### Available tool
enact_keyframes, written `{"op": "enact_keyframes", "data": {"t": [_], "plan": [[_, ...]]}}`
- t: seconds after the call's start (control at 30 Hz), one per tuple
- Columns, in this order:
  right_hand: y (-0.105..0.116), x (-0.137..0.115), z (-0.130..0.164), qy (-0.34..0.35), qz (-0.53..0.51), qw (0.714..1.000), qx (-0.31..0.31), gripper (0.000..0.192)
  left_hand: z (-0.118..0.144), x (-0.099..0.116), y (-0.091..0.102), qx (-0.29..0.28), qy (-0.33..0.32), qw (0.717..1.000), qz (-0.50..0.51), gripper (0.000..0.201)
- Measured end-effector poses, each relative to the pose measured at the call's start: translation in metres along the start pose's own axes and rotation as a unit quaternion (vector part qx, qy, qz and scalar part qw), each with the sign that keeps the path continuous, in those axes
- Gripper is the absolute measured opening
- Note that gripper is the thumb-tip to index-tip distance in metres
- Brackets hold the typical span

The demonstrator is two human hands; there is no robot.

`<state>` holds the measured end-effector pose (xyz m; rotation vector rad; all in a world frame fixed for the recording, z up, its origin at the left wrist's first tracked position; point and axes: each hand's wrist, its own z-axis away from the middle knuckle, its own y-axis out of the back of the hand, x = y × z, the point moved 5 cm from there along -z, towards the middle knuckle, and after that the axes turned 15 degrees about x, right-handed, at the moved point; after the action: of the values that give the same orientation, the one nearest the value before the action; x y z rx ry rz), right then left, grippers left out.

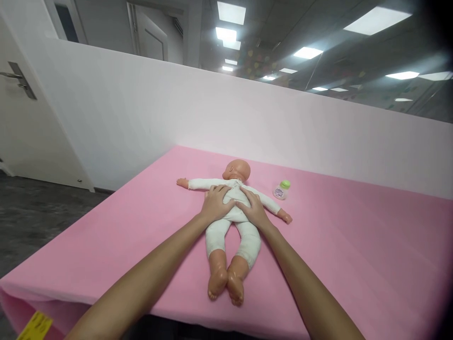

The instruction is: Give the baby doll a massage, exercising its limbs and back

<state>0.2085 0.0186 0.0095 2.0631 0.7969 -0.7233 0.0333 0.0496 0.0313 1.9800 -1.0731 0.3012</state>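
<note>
A baby doll [236, 216] in a white cloth suit lies stretched out, apparently on its front, its bare head turned to the left and its arms spread wide. Flat on the left side of its torso rests my left hand [215, 204], fingers pointing up towards the shoulder. My right hand [254, 208] lies the same way on the right side. Both thumbs come close together over the middle of the torso. The doll's legs and bare feet point towards me, between my forearms.
A small clear bottle [280, 191] with a green cap stands right of the doll. Pink cloth [354, 245] covers the table. Behind it runs a white wall [276, 127] with glass above; a door [31, 118] is at left. A yellow label [35, 327] shows at lower left.
</note>
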Motion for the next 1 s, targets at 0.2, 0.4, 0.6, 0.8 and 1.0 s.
{"op": "enact_keyframes", "data": {"t": [0.2, 0.4, 0.6, 0.8, 1.0], "plan": [[-0.001, -0.002, -0.001, 0.018, -0.009, 0.999, 0.027, 0.056, 0.001, -0.005, -0.002, 0.015, 0.01, 1.0, 0.007, 0.042], [-0.002, 0.003, 0.0, 0.041, -0.033, 0.997, 0.058, 0.068, 0.003, -0.013, -0.006, 0.041, 0.004, 0.997, 0.059, 0.037], [-0.004, 0.011, -0.002, 0.027, -0.005, 0.999, 0.037, 0.083, 0.002, -0.012, -0.006, 0.055, 0.0, 0.995, 0.078, 0.037], [-0.002, 0.014, -0.004, 0.032, -0.001, 0.999, 0.038, 0.073, 0.002, -0.015, -0.01, 0.071, -0.006, 0.993, 0.09, 0.036], [-0.001, 0.011, -0.003, 0.046, -0.033, 0.997, 0.058, 0.052, 0.002, -0.016, -0.01, 0.078, -0.007, 0.993, 0.089, 0.036]]}}
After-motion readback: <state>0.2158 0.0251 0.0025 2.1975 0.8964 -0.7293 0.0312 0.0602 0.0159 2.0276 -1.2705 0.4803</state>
